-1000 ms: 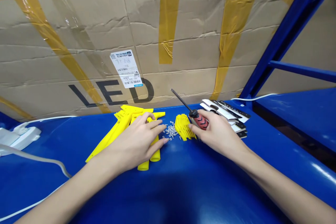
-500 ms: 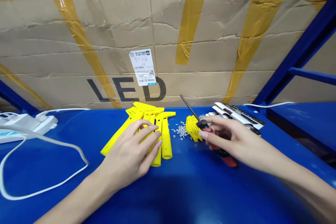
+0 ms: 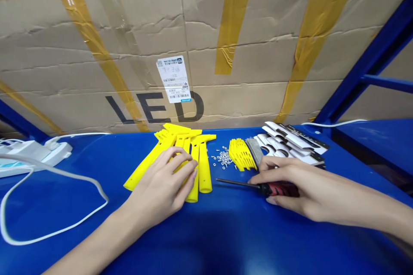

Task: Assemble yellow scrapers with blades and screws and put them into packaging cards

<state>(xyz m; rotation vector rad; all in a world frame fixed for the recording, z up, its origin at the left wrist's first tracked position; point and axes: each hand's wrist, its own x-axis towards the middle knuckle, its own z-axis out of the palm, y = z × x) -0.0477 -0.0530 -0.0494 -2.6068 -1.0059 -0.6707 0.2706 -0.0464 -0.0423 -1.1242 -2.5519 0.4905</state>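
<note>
My left hand (image 3: pixel 166 182), its fingers bent, lies over a pile of yellow plastic handles (image 3: pixel 204 172). The fingers curl down around one of these hollow handles, and the palm covers part of the pile. In my right hand (image 3: pixel 300 189) is a screwdriver (image 3: pixel 279 189) with a red and black grip, held low over the blue surface. Its thin dark shaft points left, towards the handle ends. Just beyond the shaft lie small loose screws and nuts (image 3: pixel 222 158). A stack of yellow slotted pieces (image 3: pixel 241 154) sits beside them, with thin grey plates (image 3: pixel 256 152) behind my right fingers.
White and black flat pieces (image 3: pixel 287 142) are stacked at the back right. On the left are a white power strip (image 3: pixel 48 153) and a looping white cable (image 3: pixel 64 227). A large taped cardboard box (image 3: pixel 258 43) stands behind the blue surface (image 3: pixel 206 240), near a blue frame post (image 3: pixel 364 60).
My right hand has lowered the screwdriver and turned it, so its shaft now points left instead of up and left. The left hand has barely moved.
</note>
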